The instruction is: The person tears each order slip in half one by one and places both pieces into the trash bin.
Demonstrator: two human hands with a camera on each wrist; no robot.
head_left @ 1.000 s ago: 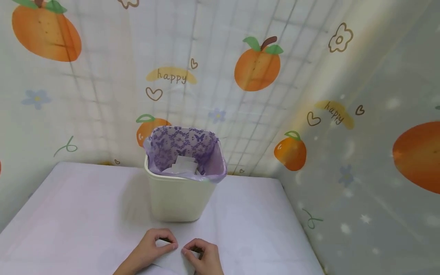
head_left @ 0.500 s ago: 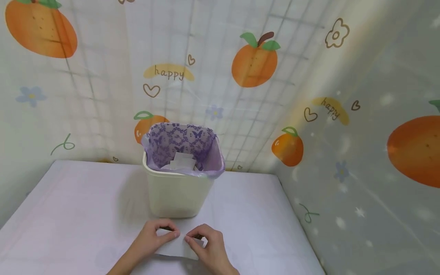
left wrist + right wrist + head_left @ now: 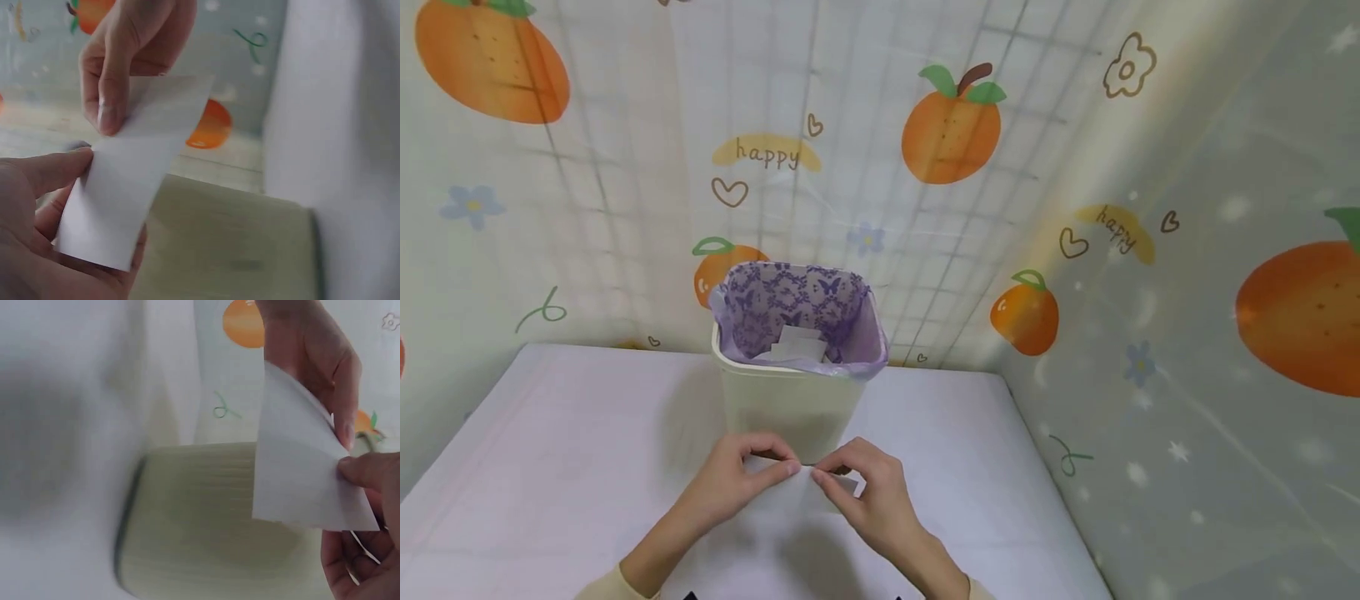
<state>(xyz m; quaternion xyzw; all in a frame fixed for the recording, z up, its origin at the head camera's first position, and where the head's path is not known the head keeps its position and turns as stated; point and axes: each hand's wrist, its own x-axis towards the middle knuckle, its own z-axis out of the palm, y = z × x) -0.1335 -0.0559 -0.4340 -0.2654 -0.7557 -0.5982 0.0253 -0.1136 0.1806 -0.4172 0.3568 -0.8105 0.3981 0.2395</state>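
Note:
A small white sheet of paper [image 3: 793,493] is stretched between my two hands, raised above the table in front of the bin. With thumb and fingertips my left hand [image 3: 726,482] pinches its upper edge; my right hand [image 3: 874,493] pinches the same edge close beside it. The left wrist view shows the paper [image 3: 128,187] whole, with the right thumb on its far part. In the right wrist view the sheet [image 3: 297,462] bends slightly, and the left hand [image 3: 315,356] is at the top. Some fingers are hidden behind the paper.
Just beyond my hands stands a cream bin [image 3: 790,408] on the white-covered table [image 3: 587,450]. A purple butterfly-patterned liner [image 3: 767,300] covers its rim, and white paper pieces [image 3: 797,343] lie inside. Fruit-printed curtains [image 3: 880,167] hang behind and at the right.
Both hands have moved up and forward with the paper, from near the table's front to just before the bin. Their pinch on the edge stays, and the fingertips remain close together.

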